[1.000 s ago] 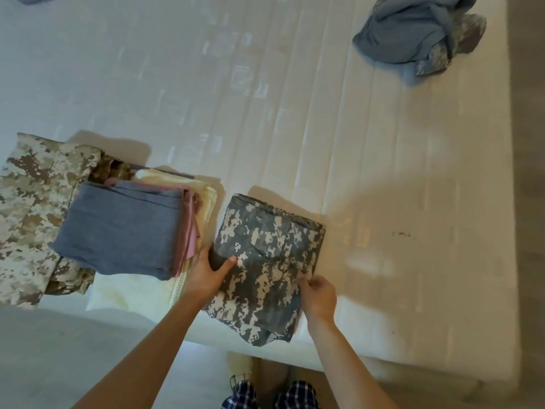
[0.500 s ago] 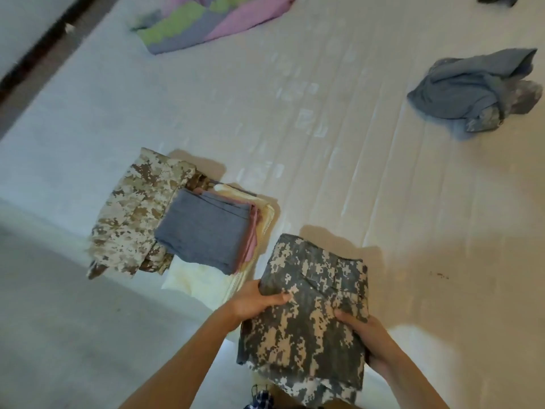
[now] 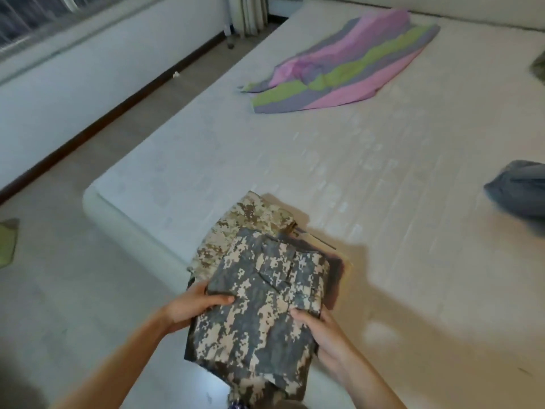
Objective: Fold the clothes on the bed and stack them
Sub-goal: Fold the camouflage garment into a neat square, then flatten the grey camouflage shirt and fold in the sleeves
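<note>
Both hands clamp a folded grey-and-beige digital-camouflage garment (image 3: 259, 305) from opposite sides: the left hand (image 3: 188, 309) grips its left edge with the thumb on top, and the right hand (image 3: 323, 335) grips its right edge, fingers curled under the cloth. The garment's far half lies over a stack at the near edge of the white quilted mattress (image 3: 383, 172); its near end hangs past the mattress edge toward the person. Just beyond the left hand's grip, a folded tan desert-camouflage garment (image 3: 244, 219) sticks out from under the held piece. Beyond the right hand's grip, dark and pale edges of other folded cloths (image 3: 336, 261) show, too shadowed to tell apart. Well beyond the grip lies a crumpled pink, green and purple striped sheet (image 3: 348, 69); far to the right, a blue-grey garment (image 3: 519, 187) lies heaped.
</note>
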